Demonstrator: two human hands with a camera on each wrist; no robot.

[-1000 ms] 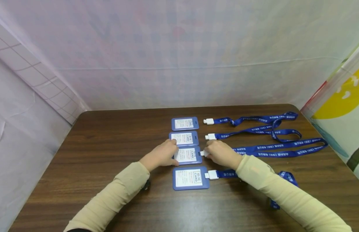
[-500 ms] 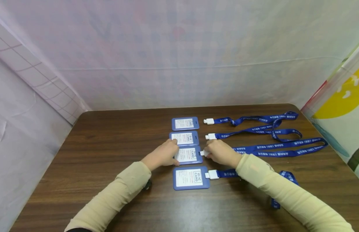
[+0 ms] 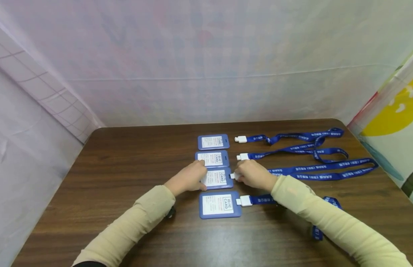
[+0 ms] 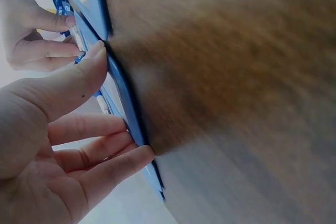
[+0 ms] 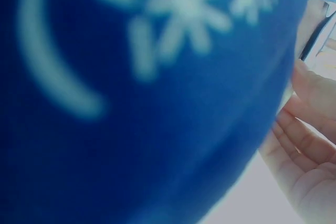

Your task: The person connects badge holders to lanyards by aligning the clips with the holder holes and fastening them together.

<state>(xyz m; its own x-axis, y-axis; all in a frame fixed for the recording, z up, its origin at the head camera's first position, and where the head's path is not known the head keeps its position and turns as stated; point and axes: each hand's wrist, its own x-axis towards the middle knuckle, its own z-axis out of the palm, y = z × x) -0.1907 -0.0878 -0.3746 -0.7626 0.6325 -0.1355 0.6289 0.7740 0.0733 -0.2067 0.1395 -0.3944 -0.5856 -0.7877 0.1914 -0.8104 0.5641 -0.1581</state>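
Note:
In the head view my left hand (image 3: 189, 176) grips the left end of a blue badge holder (image 3: 219, 178), the third from the back. Its thumb and fingers press opposite edges, as the left wrist view shows on the holder's rim (image 4: 122, 90). At the slotted end, my right hand (image 3: 254, 174) pinches a white lanyard clip (image 3: 232, 176) whose tip lies at the slot; whether it is hooked in, I cannot tell. The clip's blue strap (image 3: 330, 177) runs off to the right. A blurred blue strap (image 5: 157, 129) fills most of the right wrist view.
Nearest me lies a badge holder (image 3: 220, 205) with a white clip (image 3: 244, 201) at its slot. Farther back are two more holders, a rear one (image 3: 213, 142) and a middle one (image 3: 211, 158), apart from their lanyard clips. White cloth (image 3: 206, 92) borders the wooden table (image 3: 133, 148).

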